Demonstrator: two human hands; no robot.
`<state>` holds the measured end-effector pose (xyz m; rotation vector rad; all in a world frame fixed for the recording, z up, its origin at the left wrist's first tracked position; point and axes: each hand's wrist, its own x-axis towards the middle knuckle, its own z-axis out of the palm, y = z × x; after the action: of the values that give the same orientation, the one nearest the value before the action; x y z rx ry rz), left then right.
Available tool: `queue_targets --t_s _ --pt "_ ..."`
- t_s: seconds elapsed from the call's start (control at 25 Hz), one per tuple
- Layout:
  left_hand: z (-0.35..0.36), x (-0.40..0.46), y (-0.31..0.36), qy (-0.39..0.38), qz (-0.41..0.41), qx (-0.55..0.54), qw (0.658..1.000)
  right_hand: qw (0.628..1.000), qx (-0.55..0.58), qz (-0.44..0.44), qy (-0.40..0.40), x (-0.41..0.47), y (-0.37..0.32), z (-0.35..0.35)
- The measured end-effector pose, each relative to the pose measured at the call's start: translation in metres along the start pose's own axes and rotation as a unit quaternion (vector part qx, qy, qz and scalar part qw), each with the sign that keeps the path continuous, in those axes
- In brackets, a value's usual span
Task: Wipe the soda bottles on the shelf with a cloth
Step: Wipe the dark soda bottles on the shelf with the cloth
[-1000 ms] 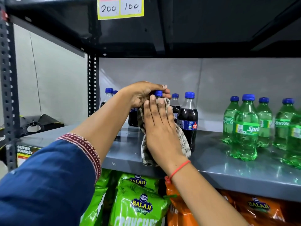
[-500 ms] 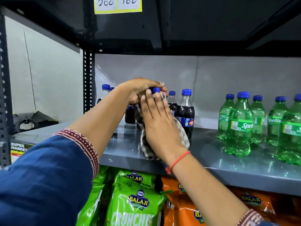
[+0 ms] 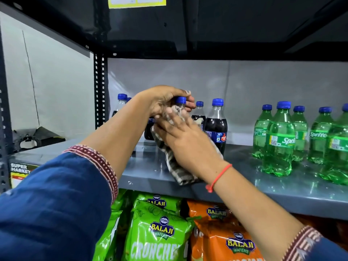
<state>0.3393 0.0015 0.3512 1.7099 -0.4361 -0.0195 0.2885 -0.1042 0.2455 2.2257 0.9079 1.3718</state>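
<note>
Grey metal shelf [image 3: 244, 185] on a dark slotted steel rack, plain grey wall behind. Lower tier: green foil snack bags [image 3: 160, 232] printed "BALAJI WAFERS" and "CRUNCHE…", the rest cut off, next to orange foil snack bags [image 3: 235, 242] with the same Balaji logo. Blue fabric sleeve with maroon embroidered cuff [image 3: 56, 204] fills bottom left. Right side of the shelf: cluster of green plastic Sprite bottles with blue caps [image 3: 278, 140], "Sprite" readable on two labels. Centre-left: group of dark cola bottles with blue caps [image 3: 216, 127], blue label with red badge, text too small to read. Left hand [image 3: 163, 100] wrapped around the neck of the cola bottle being wiped [image 3: 180, 102], which stands on the shelf at the front of the cola group, fingers closed just under its blue cap. Right hand [image 3: 188, 144], motion-blurred, fingers flat, presses a checked brown-and-white cloth [image 3: 177, 166] against that bottle's body; cloth tail hangs to the shelf edge. Red thread bracelet [image 3: 218, 176] on right wrist. Yellow-bordered price tag [image 3: 137, 1] at top, numbers cropped. Sticker at shelf's left end [image 3: 18, 172] reads "SUPER MARKET".
</note>
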Motion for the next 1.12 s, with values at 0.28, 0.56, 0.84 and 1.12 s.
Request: queue_targets --t_s 0.28,0.56,0.84,1.12 --pt "0.002 -0.001 0.000 0.000 -0.002 -0.002 1.000 0.980 -0.155 -0.116 0.054 -0.002 0.024 0.015" --pt "0.003 -0.002 0.001 0.001 0.001 0.017 1.000 0.967 -0.192 -0.163 0.049 -0.004 0.031 0.014" --pt "0.004 -0.006 0.003 0.001 -0.003 0.000 1.000 0.971 -0.155 -0.168 0.077 -0.002 0.036 0.015" --pt "0.001 -0.003 0.001 -0.003 -0.005 0.001 1.000 0.987 -0.093 -0.119 0.062 -0.007 0.031 0.019"
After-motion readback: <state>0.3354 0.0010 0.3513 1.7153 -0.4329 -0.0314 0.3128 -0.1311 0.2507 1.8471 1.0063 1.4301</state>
